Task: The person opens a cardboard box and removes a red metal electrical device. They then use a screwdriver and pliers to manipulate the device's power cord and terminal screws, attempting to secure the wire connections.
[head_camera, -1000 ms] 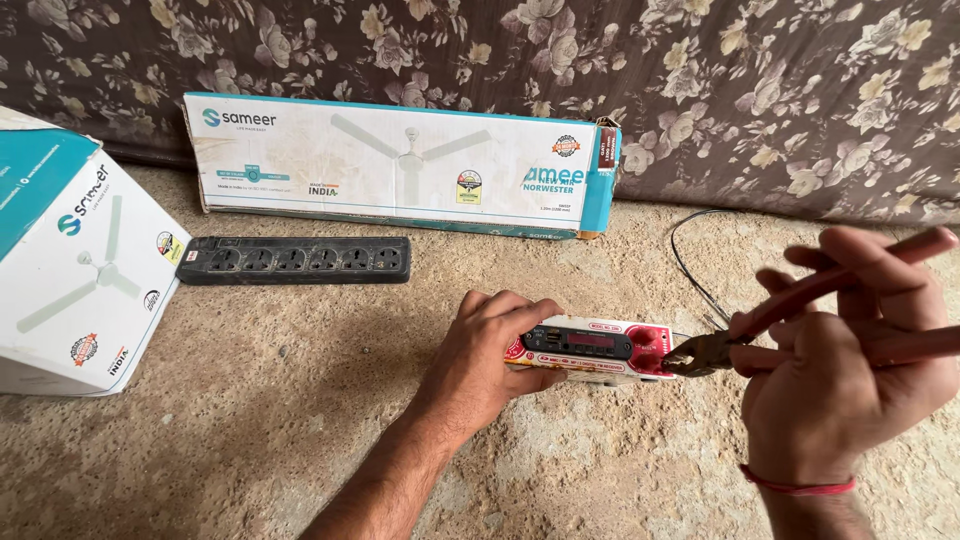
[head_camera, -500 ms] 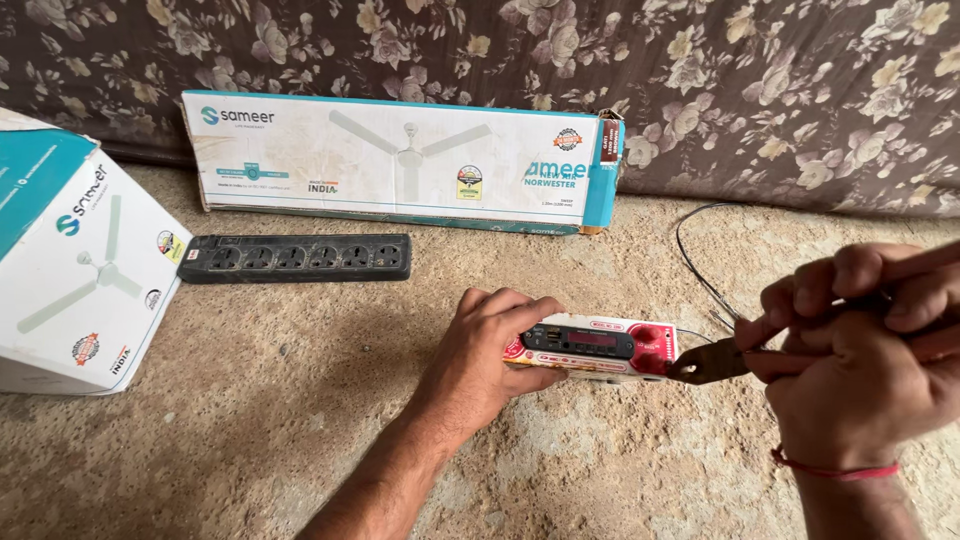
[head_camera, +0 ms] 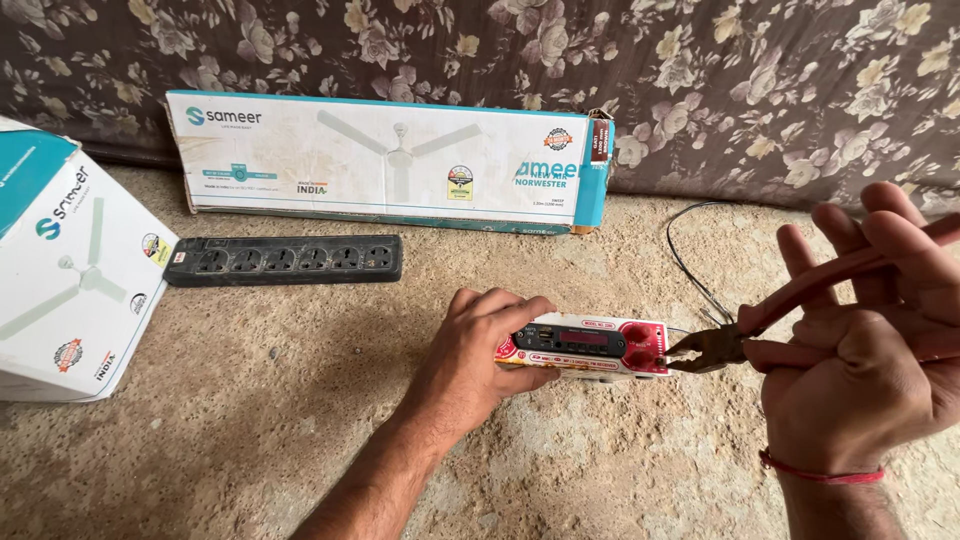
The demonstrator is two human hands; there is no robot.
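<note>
Gripping a red module [head_camera: 590, 348] and pliers [head_camera: 810, 300], 2 hands (left [head_camera: 480, 350], right [head_camera: 860, 370]) work over gritty floor [head_camera: 250, 420].

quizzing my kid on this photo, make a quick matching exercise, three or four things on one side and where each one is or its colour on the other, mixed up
Things:
1. power strip
2. pliers
3. small radio module
4. long fan box

Descriptions:
A. red handles, gripped by the right hand
B. white and teal, lying along the floral fabric
C. black, flat on the ground
D. red and white, held down by the left hand

Pairs: 1-C, 2-A, 3-D, 4-B
</note>
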